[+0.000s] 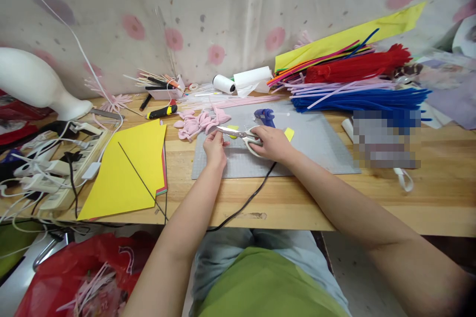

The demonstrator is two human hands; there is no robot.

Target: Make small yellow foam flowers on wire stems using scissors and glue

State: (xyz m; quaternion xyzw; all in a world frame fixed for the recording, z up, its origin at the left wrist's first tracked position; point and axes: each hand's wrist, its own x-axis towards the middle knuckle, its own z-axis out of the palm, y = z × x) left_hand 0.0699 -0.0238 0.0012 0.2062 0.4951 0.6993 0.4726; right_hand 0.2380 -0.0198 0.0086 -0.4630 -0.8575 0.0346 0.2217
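Note:
My right hand [272, 142] is closed around the pale handles of a pair of scissors [238, 132]. The blades point left, over the fingertips of my left hand [215, 149], and look slightly parted. The left fingers are pinched together; whatever is between them is too small to tell. Just behind that hand lies a cluster of pink fuzzy shapes [199, 124]. One small yellow piece [233, 132] lies behind the blades, and another yellow piece [289, 133] is beside my right hand. A blue glue gun [265, 117] rests on the grey cutting mat [316, 153] behind the scissors.
Yellow sheets [126, 168] and a power strip [80, 173] occupy the left. Blue pipe cleaners [357, 104] and red ones [360, 64] are piled at back right. A black cord [245, 203] crosses the front edge. A yellow-black cutter [161, 112] lies behind the sheets.

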